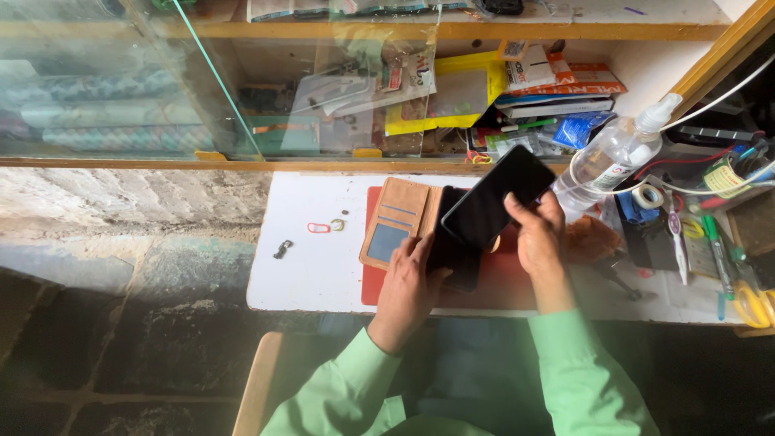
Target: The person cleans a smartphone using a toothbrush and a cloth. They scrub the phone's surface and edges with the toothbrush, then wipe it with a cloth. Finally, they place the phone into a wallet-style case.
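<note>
Down below, a small white table (315,266) stands against a shelf with glass doors (121,81). On the table lies a red mat (504,287). The right hand (539,238) grips a black phone (496,196) by its edge and holds it tilted just above the mat. The left hand (406,287) presses on an open brown wallet case (404,226) that lies on the mat. A clear spray bottle (617,153) and a roll of tape (647,196) sit at the right side. Pens and scissors lie near them. The floor (105,323) is dark stone.
</note>
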